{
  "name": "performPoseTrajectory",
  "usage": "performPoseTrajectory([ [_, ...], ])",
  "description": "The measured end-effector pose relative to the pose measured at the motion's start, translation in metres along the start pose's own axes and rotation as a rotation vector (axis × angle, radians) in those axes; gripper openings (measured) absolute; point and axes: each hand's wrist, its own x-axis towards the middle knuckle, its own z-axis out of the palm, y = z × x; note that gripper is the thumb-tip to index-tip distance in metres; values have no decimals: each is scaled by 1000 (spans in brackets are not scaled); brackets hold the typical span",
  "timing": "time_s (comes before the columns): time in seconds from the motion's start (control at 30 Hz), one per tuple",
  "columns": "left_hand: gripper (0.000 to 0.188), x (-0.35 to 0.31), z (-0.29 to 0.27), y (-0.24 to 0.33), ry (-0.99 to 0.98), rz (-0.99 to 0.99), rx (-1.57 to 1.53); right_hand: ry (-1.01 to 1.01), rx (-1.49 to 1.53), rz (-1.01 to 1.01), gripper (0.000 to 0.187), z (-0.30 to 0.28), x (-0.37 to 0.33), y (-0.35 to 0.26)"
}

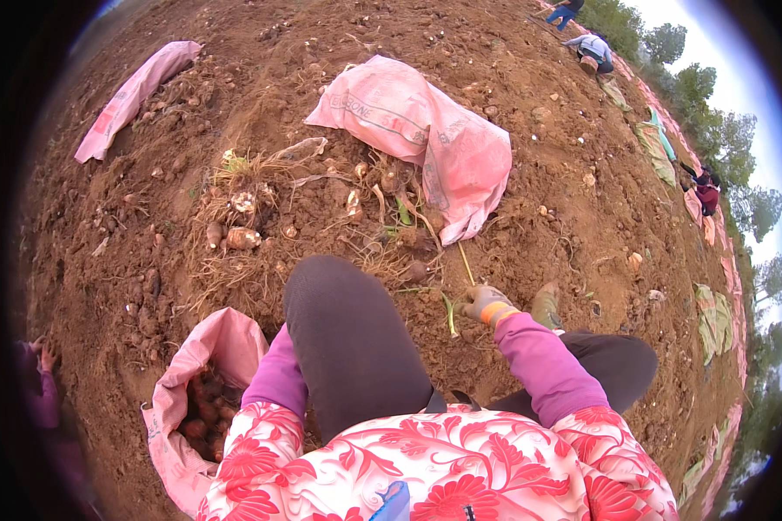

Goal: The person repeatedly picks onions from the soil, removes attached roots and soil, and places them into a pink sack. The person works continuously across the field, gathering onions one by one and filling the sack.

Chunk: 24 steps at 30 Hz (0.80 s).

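My right hand [485,304], in a pale glove with an orange cuff, is low over the soil to the right of my raised knee. Its fingers look curled; what they hold, if anything, is hidden. A thin yellowish stalk [466,262] runs up from just above the hand, and a short green stem [450,316] lies to its left. My left sleeve [275,375] goes behind my left thigh, which hides my left hand. Beside that sleeve an open pink woven sack [167,434] holds brown, soil-covered tubers [202,412].
A filled-looking pink sack [426,130] lies ahead, and a flat one [139,97] is farther left. Rooty clumps and cut tubers [241,238] lie in the brown soil [565,200]. Other people [593,49] crouch along the far right edge; a co-worker's hand [43,354] shows far left.
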Motion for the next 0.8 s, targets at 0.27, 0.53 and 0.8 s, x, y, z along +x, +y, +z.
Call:
performPoseTrajectory([
  [0.27, 63, -35, -60, 5, -8, -148, -229, 190, -39, 13, 79, -47, 83, -9],
  [0.53, 54, -4, -98, 72, -140, -126, -445, 554, -76, 5, 125, -200, 248, -90],
  [0.8, 53, 63, -67, 164, -307, -96, -568, 595, 502, 17, 63, -235, 406, -58],
])
